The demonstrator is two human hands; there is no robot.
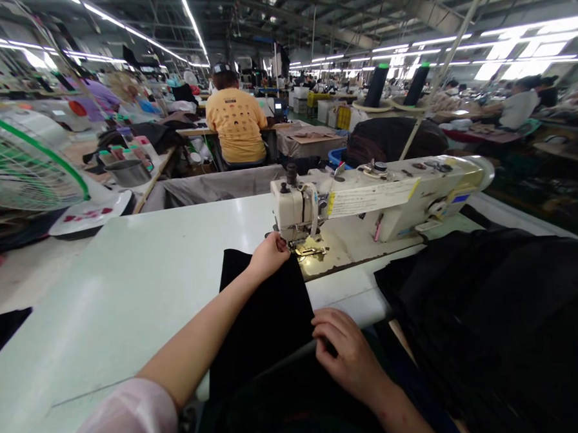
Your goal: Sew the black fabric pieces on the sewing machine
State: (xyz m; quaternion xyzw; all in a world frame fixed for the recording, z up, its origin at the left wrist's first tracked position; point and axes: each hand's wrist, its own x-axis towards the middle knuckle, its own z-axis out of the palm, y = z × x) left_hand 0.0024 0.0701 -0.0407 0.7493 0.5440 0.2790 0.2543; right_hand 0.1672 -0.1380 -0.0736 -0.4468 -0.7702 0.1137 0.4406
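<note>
A black cloth piece [269,308] lies on the pale table, its lower part hanging over the front edge. My left hand [270,255] is at its upper right corner, beside the needle area of the white sewing machine [356,200]; the fingers are closed, and what they pinch is too small to make out. At the cloth's right edge, near the table's front, my right hand [344,349] has curled fingers with the fingertips touching the cloth edge. A lamp lights the metal plate [315,250] under the machine head.
A pile of black fabric [498,315] lies at the right. On the left stand a green-rimmed fan [24,159] and a metal bowl [128,173]. Thread cones [376,87] rise behind the machine. A person in a yellow shirt [236,122] sits ahead, facing away.
</note>
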